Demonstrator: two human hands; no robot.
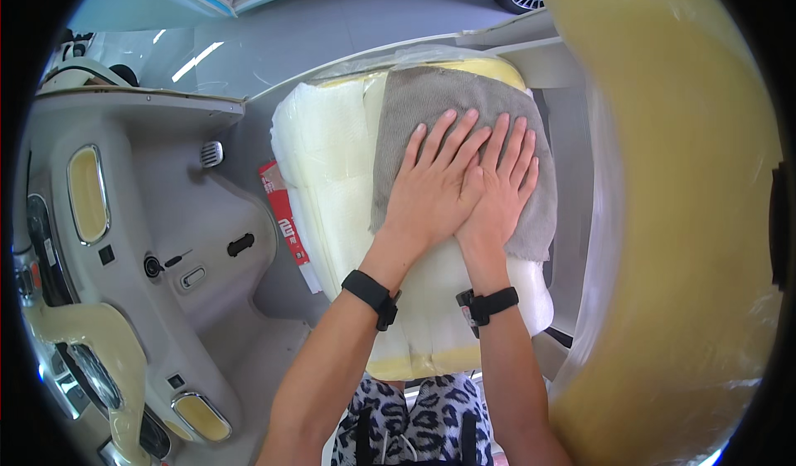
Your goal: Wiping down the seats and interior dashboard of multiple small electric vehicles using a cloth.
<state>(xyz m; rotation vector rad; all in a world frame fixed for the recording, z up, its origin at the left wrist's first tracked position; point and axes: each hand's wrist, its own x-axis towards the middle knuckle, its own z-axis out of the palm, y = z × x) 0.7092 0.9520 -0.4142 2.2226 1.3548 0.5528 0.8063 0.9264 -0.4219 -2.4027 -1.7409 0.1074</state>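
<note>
My left hand (429, 192) lies flat on a grey ribbed cloth (407, 118), fingers spread and pointing away from me. Beside it, my right hand (500, 192) is pressed flat on the same cloth. The two hands overlap around the thumbs, and neither grips anything. Under the cloth is a vehicle seat cushion (333, 155) covered in white padded wrap and clear plastic film, with yellow showing at its far and near ends. Each wrist wears a black strap with a small device.
To the right rises a large yellow, film-wrapped seat back (690, 205). On the left are a cream dashboard (124, 198) with a key in its ignition, a steering wheel (124, 341) and a pedal (212, 154). A red-and-white box (286, 220) lies beside the cushion. Beyond the door sill is a grey floor (298, 30).
</note>
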